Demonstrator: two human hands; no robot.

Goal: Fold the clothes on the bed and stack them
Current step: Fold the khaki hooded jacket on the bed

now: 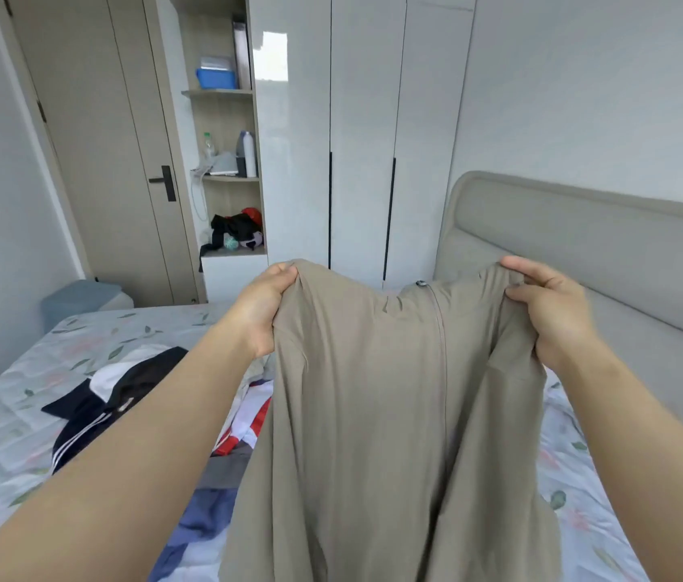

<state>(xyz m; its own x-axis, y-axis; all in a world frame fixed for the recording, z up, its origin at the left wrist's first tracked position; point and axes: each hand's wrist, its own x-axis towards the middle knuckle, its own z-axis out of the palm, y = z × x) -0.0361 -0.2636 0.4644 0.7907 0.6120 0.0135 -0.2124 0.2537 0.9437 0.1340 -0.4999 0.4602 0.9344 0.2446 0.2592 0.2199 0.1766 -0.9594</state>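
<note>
I hold a pair of beige trousers (377, 392) up in the air over the bed (8, 413). My left hand (262, 310) grips the left end of the waistband and my right hand (549, 308) pinches the right end. The waistband sags between them, with a dark button and the fly showing near the middle. The legs hang down out of the frame. Behind the trousers on the floral sheet lie a black and white striped garment (92, 409), a red and white garment (253, 417), a grey one (226, 468) and a blue one (201, 522), all unfolded.
A padded grey headboard (625, 254) runs along the right side of the bed. A white wardrobe (356, 119) stands behind, next to open shelves (226, 174) with bottles and loose clothes. A closed door (121, 161) and a grey-blue bin (83, 300) are at the left.
</note>
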